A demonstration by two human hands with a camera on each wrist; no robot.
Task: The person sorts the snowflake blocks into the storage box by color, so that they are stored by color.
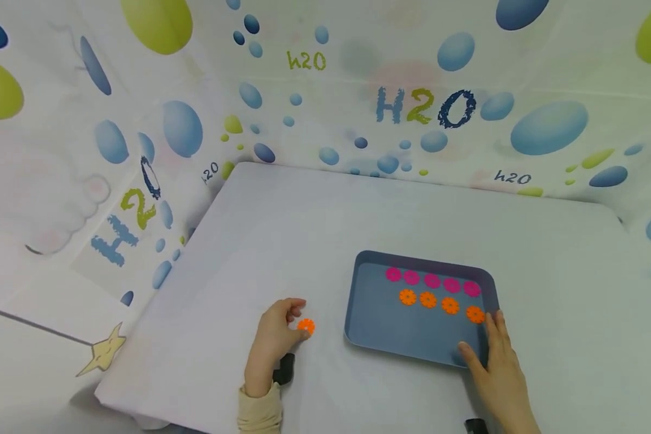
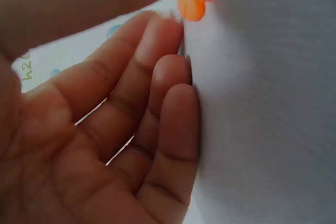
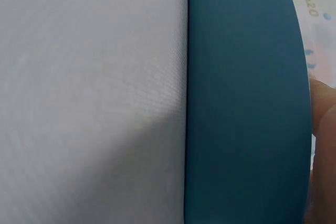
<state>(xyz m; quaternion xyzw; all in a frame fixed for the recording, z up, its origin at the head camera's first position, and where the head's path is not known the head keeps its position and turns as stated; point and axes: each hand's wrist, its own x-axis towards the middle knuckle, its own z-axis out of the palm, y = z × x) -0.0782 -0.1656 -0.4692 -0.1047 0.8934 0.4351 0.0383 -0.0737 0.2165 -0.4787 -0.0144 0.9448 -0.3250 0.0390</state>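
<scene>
My left hand [image 1: 273,331] is low on the white table, left of the tray. Its thumb touches an orange flower-shaped disc [image 1: 308,324], while the index finger stands apart from it. In the left wrist view the disc [image 2: 191,7] shows partly behind the thumb, and the other fingertips [image 2: 178,108] rest at the tabletop, loosely bent. A shallow blue-grey tray [image 1: 401,337] lies to the right. My right hand [image 1: 499,367] rests on its near right corner, fingers along the right rim and thumb over the front rim. The tray's outer wall [image 3: 244,103] fills much of the right wrist view.
Inside the tray, a row of several pink discs [image 1: 432,281] lies along the far side. A row of several orange discs [image 1: 450,305] lies in front of it. The white-covered table [image 1: 282,229] meets a patterned backdrop [image 1: 358,114] behind and to the left.
</scene>
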